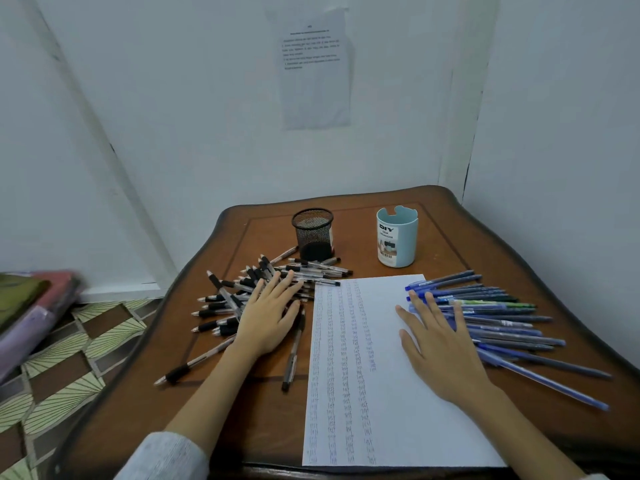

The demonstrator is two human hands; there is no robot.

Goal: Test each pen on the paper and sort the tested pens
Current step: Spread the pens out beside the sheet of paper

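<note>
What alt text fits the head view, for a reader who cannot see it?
Two open hands rest on a wooden table: the left hand on a heap of black-grip pens, the right hand over the edge of a scribbled paper and some blue pens. A mesh cup and a blue cup stand behind.

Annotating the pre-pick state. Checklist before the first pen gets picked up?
1. Left hand free: ok, flat on the black pens, gripping none.
2. Right hand free: ok, flat across the paper edge and the blue pens.
3. Blank room on the paper: ok, scribble columns fill the left part, the right part is bare.
4. Mesh cup ready: ok, upright, no pens in it.
5. Blue cup empty: cannot tell, inside hidden.
6. Piles separate: ok, black left of the paper, blue right.
</note>
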